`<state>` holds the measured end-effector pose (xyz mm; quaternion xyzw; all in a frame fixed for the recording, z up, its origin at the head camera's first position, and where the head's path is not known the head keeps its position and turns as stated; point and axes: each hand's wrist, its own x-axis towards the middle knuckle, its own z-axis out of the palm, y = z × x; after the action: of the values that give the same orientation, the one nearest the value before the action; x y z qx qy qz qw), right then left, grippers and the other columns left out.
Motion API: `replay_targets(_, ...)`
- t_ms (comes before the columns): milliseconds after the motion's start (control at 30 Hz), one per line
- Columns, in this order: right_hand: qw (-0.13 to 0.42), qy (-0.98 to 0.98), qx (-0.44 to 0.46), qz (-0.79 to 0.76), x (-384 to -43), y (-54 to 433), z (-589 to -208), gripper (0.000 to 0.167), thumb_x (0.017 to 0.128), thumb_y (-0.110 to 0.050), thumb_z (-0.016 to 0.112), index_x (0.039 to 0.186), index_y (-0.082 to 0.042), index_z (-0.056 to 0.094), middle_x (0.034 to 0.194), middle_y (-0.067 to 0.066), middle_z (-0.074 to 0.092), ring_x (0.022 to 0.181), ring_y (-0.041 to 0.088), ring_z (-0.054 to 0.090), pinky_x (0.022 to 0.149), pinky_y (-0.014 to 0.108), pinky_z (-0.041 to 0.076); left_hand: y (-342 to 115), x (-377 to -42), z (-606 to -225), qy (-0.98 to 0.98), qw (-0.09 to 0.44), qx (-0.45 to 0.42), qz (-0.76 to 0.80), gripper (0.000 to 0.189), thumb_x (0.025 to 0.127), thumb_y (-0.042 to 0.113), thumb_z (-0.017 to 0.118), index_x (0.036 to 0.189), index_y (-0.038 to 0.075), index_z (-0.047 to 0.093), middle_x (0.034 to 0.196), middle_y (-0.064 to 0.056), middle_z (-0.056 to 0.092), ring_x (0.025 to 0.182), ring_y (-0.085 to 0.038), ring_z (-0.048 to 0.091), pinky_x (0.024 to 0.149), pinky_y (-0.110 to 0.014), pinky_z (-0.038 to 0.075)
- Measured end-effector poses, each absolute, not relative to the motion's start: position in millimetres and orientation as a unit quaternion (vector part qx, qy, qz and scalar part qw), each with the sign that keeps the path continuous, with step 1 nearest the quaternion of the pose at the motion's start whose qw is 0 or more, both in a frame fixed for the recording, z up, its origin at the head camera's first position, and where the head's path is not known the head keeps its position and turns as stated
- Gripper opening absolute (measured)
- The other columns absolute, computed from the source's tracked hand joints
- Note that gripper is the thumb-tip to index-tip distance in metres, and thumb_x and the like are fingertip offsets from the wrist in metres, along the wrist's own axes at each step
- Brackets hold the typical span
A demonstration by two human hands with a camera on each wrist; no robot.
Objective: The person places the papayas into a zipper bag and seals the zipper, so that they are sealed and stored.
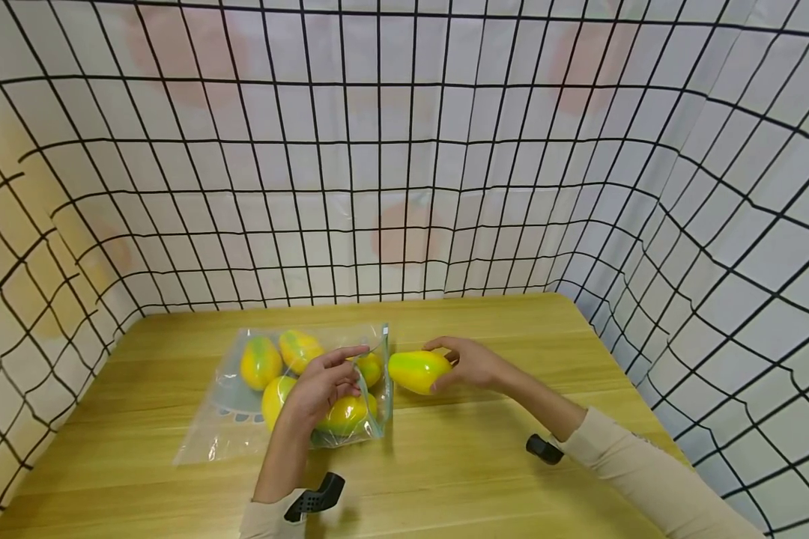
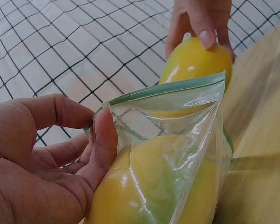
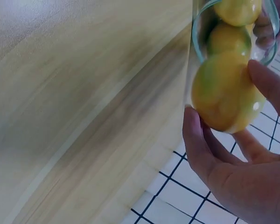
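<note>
A clear zip bag (image 1: 198, 438) with a green zip strip (image 2: 168, 89) lies on its side on the table, its mouth to the right. Inside it are several glossy yellow-green mangoes (image 1: 261, 363). My left hand (image 1: 318, 383) pinches the rim of the mouth between thumb and forefinger, which keeps the bag parted. At the mouth, my right hand (image 1: 473, 364) holds another mango (image 1: 414, 371) by its right end, with thumb and fingers round it. In the right wrist view this mango (image 3: 224, 93) lines up with the ones in the bag.
The wooden table (image 1: 458, 479) stretches out around the bag. Black grid netting (image 1: 404, 165) over pale sheeting rises behind the table and on both sides. A dark wrist device (image 1: 315, 497) sits at the left cuff, another (image 1: 544, 449) at the right.
</note>
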<state>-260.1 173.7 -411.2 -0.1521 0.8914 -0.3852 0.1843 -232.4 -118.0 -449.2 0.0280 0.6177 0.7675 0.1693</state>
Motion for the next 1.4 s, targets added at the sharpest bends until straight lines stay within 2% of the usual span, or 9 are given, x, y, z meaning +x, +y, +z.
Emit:
replay_targets(467, 0.274, 0.866, -0.179, -0.377, -251, 169, -405, 0.066, 0.075, -0.014, 0.088, 0.136, -0.018, 0.062, 0.128, 0.015, 0.065, 0.114, 0.028, 0.063, 0.092, 0.043, 0.057, -117, -232, -448, 0.617, 0.167, 0.022, 0.768, 0.047, 0.098, 0.000, 0.050, 0.145, -0.003, 0.051, 0.088, -0.006, 0.053, 0.063, -0.015, 0.057, 0.065, -0.020, 0.058)
replay_targets(733, 0.309, 0.855, -0.186, -0.373, -249, 169, -408, 0.064, 0.076, -0.012, 0.087, 0.135, -0.022, 0.064, 0.140, 0.018, 0.059, 0.125, 0.037, 0.058, 0.093, 0.046, 0.057, -117, -232, -447, 0.615, 0.169, 0.032, 0.769, 0.049, 0.097, 0.000, 0.051, 0.146, -0.004, 0.048, 0.086, -0.005, 0.053, 0.064, -0.014, 0.057, 0.066, -0.019, 0.057)
replay_targets(1400, 0.319, 0.842, -0.195, -0.388, -249, 163, -415, 0.064, 0.076, -0.012, 0.085, 0.136, -0.020, 0.064, 0.142, 0.014, 0.057, 0.126, 0.036, 0.058, 0.094, 0.046, 0.057, -115, -230, -447, 0.617, 0.163, 0.028, 0.769, 0.048, 0.098, -0.001, 0.050, 0.145, -0.003, 0.049, 0.087, -0.005, 0.054, 0.066, -0.015, 0.060, 0.067, -0.022, 0.059)
